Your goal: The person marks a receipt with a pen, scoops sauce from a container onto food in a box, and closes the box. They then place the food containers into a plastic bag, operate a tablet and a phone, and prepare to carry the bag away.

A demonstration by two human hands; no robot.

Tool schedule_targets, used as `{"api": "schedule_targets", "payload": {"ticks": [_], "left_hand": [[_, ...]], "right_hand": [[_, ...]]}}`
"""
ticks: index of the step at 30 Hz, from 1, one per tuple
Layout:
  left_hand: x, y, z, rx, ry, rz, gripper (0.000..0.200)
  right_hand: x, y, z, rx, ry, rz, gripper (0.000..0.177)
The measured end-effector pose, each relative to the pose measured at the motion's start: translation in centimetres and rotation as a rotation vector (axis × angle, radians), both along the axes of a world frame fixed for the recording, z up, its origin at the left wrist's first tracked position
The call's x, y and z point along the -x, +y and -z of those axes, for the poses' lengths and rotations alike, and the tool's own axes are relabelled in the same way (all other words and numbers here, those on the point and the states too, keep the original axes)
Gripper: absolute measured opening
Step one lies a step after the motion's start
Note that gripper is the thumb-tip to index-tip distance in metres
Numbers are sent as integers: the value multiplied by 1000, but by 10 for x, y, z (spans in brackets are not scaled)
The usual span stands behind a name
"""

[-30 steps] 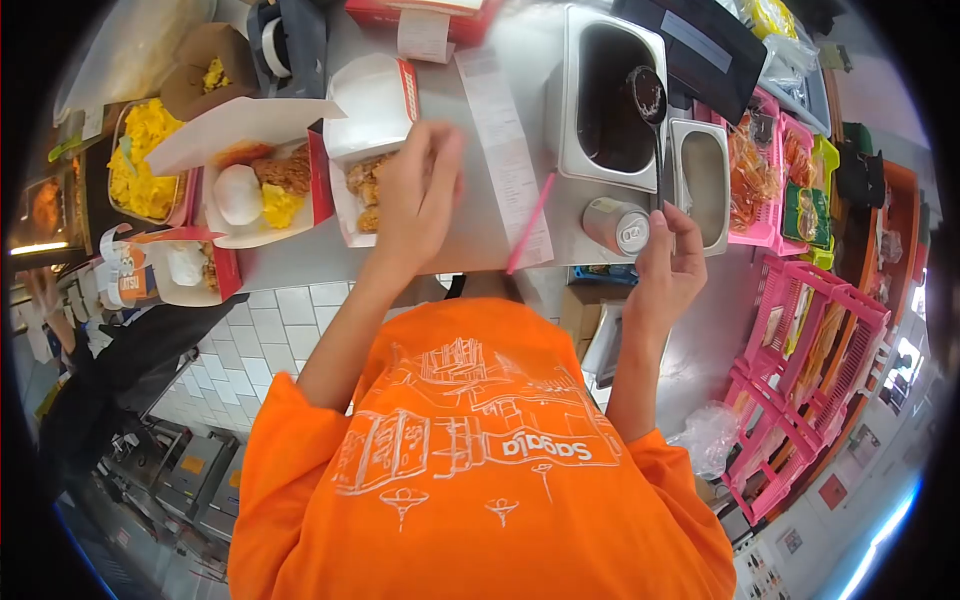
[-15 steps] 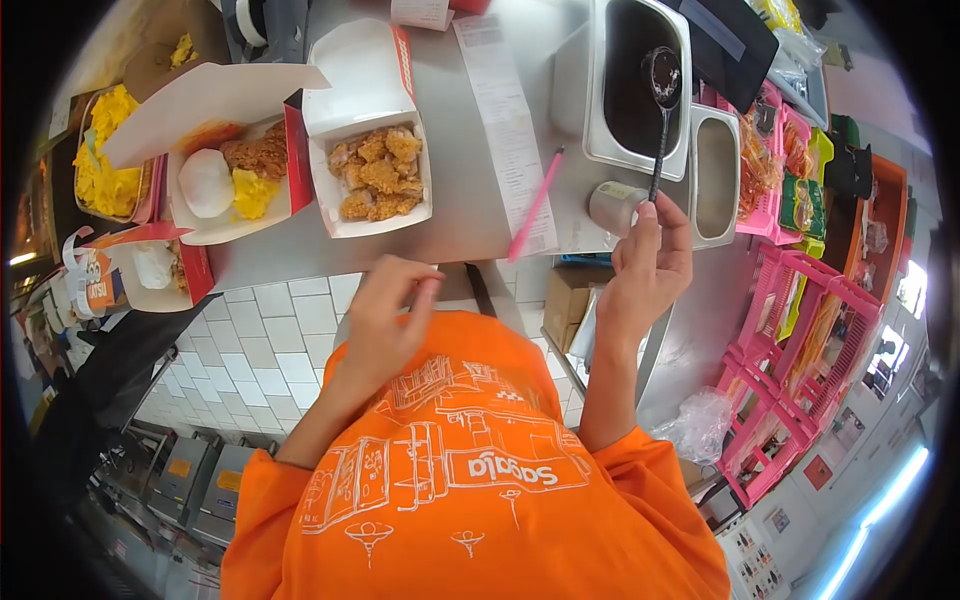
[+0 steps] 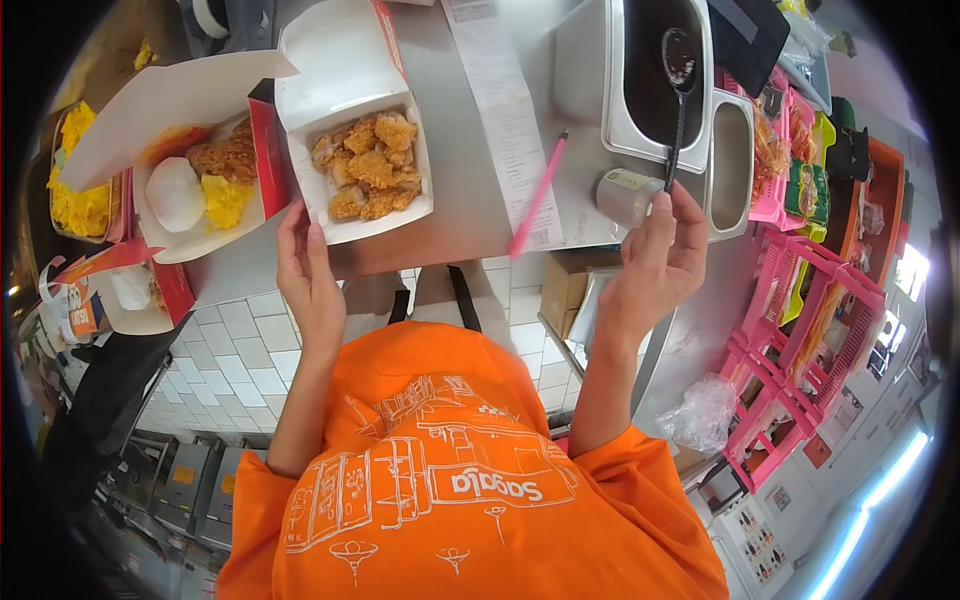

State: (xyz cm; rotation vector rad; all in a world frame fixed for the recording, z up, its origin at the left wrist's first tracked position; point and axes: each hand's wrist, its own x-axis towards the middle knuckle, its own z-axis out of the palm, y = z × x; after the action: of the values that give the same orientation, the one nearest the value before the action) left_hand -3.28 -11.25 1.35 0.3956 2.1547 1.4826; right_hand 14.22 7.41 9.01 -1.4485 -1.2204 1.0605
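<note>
My right hand [image 3: 660, 250] pinches the lower end of the long dark handle of a ladle [image 3: 680, 62]. The ladle's round bowl lies over a deep steel pan [image 3: 590, 75] with dark contents. My left hand [image 3: 312, 270] has its fingers stretched up at the near left corner of an open white box [image 3: 342, 70]. Golden fried chicken pieces [image 3: 374, 165] fill that box. Beside my right fingertips, a small jar [image 3: 624, 197] with a pale label lies on its side.
Left of my left hand stand a red-and-white meal box [image 3: 268, 150] with rice, egg and chicken, and a smaller box [image 3: 172, 290]. A long receipt [image 3: 505, 130] and a pink pen [image 3: 540, 195] lie mid-counter. Pink baskets [image 3: 790, 350] stand at the right.
My left hand has moved left and up to the chicken box's corner, and its fingers have straightened. My right hand still holds the ladle, now slightly farther right in view.
</note>
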Motion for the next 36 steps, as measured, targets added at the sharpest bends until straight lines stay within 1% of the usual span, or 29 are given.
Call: {"api": "schedule_targets", "payload": {"ticks": [4, 6, 10, 13, 15, 18, 21, 23, 24, 26, 27, 29, 30, 32, 36], "left_hand": [[-6, 3, 1, -12, -43, 51, 35], [-12, 8, -1, -35, -110, 80, 34], [-6, 20, -3, -74, -56, 72, 33], [1, 25, -5, -22, -83, 99, 35], [2, 24, -2, 19, -34, 138, 35], [1, 22, 0, 9, -60, 134, 34], [0, 21, 6, -51, -59, 134, 33], [2, 23, -1, -69, -111, 118, 31], [4, 24, -1, -78, -136, 107, 30], [7, 23, 4, -113, -105, 107, 30], [8, 22, 5, -120, -100, 126, 31], [8, 22, 3, -131, -117, 131, 32], [8, 22, 2, -141, -113, 124, 32], [9, 21, 4, -124, -103, 141, 32], [9, 19, 9, -142, -121, 122, 30]], "right_hand": [[1, 1, 4, -16, -21, -16, 15], [1, 2, 3, -3, -20, -15, 15], [3, 4, 0, -19, 0, -12, 15], [0, 5, 0, -5, 1, -34, 16], [-1, 5, 1, -2, 16, -41, 16], [-1, 6, 0, 41, -5, -43, 17], [2, 1, -6, 49, 40, -17, 16], [-2, -6, -15, 37, 98, -102, 15], [-6, -12, -19, 40, 117, -109, 15], [-17, -28, -21, 30, -37, -223, 14], [-19, -36, -21, 25, -29, -231, 14], [-20, -50, -18, -40, -177, -473, 14], [-20, -53, -15, -143, -318, -582, 17], [-9, -64, -22, -183, -468, -666, 20], [-3, -77, -13, -246, -497, -684, 20]]}}
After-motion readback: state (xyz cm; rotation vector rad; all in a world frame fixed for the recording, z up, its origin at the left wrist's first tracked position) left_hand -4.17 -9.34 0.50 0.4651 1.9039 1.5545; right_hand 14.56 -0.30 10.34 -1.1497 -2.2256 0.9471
